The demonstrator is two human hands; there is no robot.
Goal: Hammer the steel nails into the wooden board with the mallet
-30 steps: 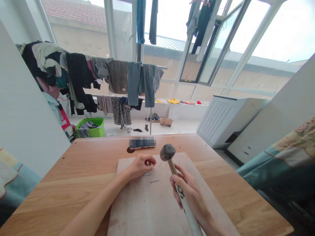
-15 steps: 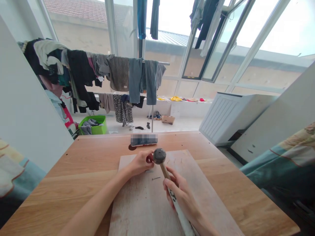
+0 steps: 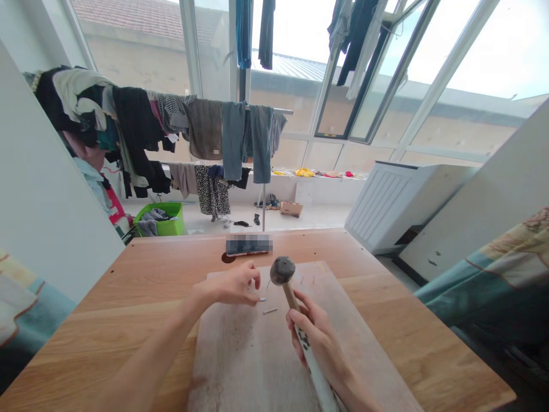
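My right hand is wrapped around the handle of a rubber mallet, its dark round head raised over the board. My left hand hovers at the board's left side, thumb and curled fingers apart, with nothing visible between them. Just beside the left thumb lies a short nail, partly hidden. A loose nail rests flat nearer to me. Past the mallet head, thin nails stand upright, one of them this nail. All are on a pale wooden board.
Under the board is a wooden table. A dark object with a blurred top, perhaps a phone, lies by a round hole at the far edge. Beyond stand a laundry rack with clothes, a green basket and a white ribbed appliance.
My left hand has drawn back to the left and its fingers have parted, uncovering an upright nail. The mallet in my right hand has shifted slightly right.
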